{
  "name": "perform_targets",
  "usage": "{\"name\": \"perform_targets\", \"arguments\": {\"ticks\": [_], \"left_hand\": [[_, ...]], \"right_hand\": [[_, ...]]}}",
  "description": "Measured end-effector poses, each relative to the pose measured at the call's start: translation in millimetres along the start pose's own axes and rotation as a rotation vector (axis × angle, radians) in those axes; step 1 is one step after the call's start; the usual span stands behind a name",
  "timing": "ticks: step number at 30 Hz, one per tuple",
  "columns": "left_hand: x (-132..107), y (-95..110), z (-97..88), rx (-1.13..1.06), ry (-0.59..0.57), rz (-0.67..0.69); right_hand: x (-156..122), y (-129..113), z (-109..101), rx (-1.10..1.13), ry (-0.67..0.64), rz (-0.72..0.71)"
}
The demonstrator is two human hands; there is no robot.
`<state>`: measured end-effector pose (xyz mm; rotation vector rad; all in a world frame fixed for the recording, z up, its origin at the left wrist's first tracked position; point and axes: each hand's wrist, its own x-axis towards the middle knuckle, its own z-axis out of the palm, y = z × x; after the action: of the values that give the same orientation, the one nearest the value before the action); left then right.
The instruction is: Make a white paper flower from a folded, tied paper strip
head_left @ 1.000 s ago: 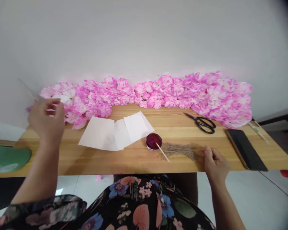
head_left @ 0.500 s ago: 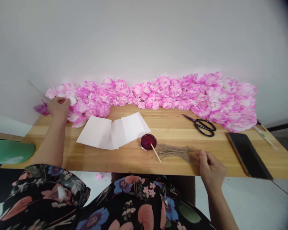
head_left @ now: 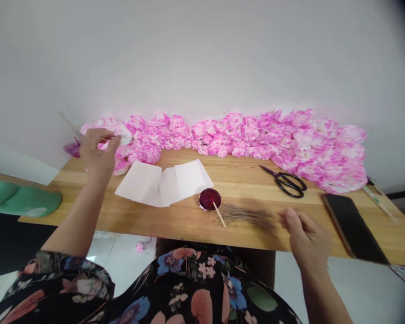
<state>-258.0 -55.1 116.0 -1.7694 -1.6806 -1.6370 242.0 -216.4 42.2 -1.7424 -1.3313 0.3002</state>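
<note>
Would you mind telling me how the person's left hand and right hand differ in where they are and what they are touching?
The left hand reaches back to the left end of the flower row, while the right hand sits near the front edge of the table. The left hand pinches a pale flower; the right hand's fingers curl at the end of the twine bundle, grip unclear. Both are bare and palm-down.

Outstretched left hand (head_left: 99,153) pinches, right hand (head_left: 307,238) half-curled

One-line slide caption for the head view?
Left hand at pink paper flowers; right hand by twine bundle, wooden table.
</note>
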Motion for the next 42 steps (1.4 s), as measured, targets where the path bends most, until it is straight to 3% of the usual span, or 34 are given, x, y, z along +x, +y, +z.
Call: {"name": "perform_targets", "arguments": {"ticks": [4, 7, 11, 16, 21, 26, 36, 39, 42], "left_hand": [[-19, 62, 13.0, -0.016, -0.055, 0.385], [-32, 100, 22.0, -0.028, -0.143, 0.478], [-48, 130, 30.7, -0.053, -0.29, 0.487], [-63, 144, 35.4, -0.133, -0.394, 0.396], [-70, 142, 42.7, -0.274, -0.488, 0.199], [-73, 147, 55.7, -0.344, -0.626, 0.047], [-74, 162, 64.0, -0.377, -0.555, 0.025], [-74, 160, 64.4, -0.348, -0.545, 0.051], [-62, 144, 58.9, -0.271, -0.491, 0.016]], "right_hand": [[40, -80, 24, 0.177, -0.243, -0.32], [66, -128, 61, 0.312, -0.458, -0.416], [79, -156, 107, 0.54, -0.646, -0.411], [77, -150, 132, 0.716, -0.675, -0.28], [77, -134, 134, 0.835, -0.709, -0.168], [79, -126, 133, 0.862, -0.733, -0.164], [84, -114, 137, 0.766, -0.714, -0.186], [88, -116, 132, 0.647, -0.718, -0.259], [96, -116, 117, 0.536, -0.711, -0.316]]}}
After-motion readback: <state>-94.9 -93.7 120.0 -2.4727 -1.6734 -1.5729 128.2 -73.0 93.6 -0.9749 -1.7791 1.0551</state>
